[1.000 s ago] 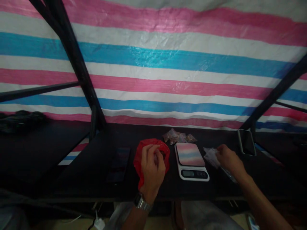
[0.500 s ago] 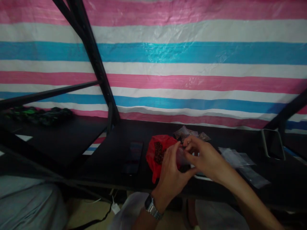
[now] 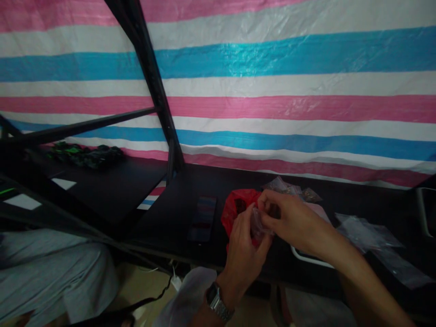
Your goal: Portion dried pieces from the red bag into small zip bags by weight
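Both my hands meet over the front of a black table [image 3: 190, 190]. My left hand [image 3: 243, 247], with a metal watch on its wrist, and my right hand [image 3: 289, 218] pinch a small clear plastic bag [image 3: 256, 222] between their fingers. Just behind them lies a red plastic bag [image 3: 236, 206] with dark contents showing in its mouth. A white kitchen scale [image 3: 311, 256] is mostly hidden under my right forearm.
Small filled clear bags [image 3: 289, 187] lie behind the scale. Empty clear bags [image 3: 364, 229] lie at the right. A dark phone [image 3: 203, 218] lies left of the red bag. A black frame post [image 3: 150, 77] rises before a striped tarp [image 3: 272, 91]. Dark cloth [image 3: 86, 155] sits far left.
My right hand left the empty bags at the right and came to my left hand with a clear bag. My left hand left the red bag's mouth. The view has swung left.
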`<state>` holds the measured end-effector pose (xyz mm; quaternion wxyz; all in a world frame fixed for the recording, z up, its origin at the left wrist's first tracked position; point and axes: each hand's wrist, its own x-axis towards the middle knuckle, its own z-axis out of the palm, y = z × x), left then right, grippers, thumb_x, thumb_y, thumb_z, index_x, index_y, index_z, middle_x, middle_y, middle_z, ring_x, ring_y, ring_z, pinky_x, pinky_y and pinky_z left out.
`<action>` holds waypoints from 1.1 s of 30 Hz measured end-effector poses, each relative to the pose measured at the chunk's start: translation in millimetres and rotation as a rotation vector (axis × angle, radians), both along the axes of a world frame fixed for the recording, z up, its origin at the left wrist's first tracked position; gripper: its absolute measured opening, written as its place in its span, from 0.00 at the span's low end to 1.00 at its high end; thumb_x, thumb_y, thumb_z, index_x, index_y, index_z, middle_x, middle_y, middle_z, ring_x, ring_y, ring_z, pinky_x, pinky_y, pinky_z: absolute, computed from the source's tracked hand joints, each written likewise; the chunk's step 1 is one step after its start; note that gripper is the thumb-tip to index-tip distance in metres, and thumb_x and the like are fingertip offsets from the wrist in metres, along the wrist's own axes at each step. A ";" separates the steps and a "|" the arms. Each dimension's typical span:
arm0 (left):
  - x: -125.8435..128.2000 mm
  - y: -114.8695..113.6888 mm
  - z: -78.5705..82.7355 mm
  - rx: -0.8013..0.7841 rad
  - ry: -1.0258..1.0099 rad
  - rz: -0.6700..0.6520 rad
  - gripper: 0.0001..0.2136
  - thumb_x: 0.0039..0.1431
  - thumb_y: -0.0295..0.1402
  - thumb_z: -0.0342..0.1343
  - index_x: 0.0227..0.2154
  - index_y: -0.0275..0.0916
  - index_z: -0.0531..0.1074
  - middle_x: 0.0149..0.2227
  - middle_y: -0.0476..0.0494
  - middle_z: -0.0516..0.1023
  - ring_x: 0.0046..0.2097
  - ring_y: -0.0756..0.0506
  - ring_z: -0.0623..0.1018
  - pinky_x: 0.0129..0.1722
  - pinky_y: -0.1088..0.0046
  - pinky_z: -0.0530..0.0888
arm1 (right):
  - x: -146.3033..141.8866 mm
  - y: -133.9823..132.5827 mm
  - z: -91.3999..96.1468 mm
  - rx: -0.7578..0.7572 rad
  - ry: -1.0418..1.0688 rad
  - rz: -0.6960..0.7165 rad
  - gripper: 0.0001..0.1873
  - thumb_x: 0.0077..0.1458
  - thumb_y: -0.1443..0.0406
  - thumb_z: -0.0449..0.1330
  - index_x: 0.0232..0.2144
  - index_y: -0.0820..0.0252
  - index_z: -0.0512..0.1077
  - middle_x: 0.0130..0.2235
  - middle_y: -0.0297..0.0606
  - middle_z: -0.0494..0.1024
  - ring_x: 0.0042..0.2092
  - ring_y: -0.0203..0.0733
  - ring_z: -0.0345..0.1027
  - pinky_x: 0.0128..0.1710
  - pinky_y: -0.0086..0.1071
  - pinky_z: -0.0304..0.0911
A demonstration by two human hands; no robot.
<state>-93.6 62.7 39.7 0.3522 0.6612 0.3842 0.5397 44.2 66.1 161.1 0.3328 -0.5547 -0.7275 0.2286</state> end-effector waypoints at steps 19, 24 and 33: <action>-24.0 -6.4 9.0 -0.369 -0.092 0.280 0.13 0.71 0.42 0.57 0.52 0.43 0.75 0.48 0.42 0.84 0.48 0.41 0.82 0.47 0.66 0.76 | -10.3 44.1 -79.3 -0.011 -0.266 -0.148 0.05 0.60 0.71 0.65 0.36 0.56 0.77 0.41 0.40 0.81 0.40 0.45 0.76 0.40 0.35 0.64; -19.4 -0.8 11.1 -0.452 -0.300 0.223 0.19 0.67 0.53 0.58 0.42 0.40 0.76 0.38 0.44 0.82 0.39 0.44 0.80 0.41 0.69 0.76 | -12.9 52.3 -81.3 -0.082 -0.260 -0.062 0.06 0.58 0.71 0.67 0.37 0.57 0.80 0.40 0.40 0.85 0.40 0.44 0.79 0.41 0.33 0.66; -17.6 18.8 13.9 -0.584 -0.828 0.234 0.25 0.54 0.56 0.67 0.41 0.39 0.73 0.29 0.51 0.79 0.30 0.49 0.77 0.34 0.72 0.75 | -5.5 46.0 -72.8 -0.279 -0.104 -0.045 0.04 0.59 0.66 0.64 0.32 0.57 0.80 0.33 0.36 0.86 0.34 0.42 0.79 0.34 0.32 0.64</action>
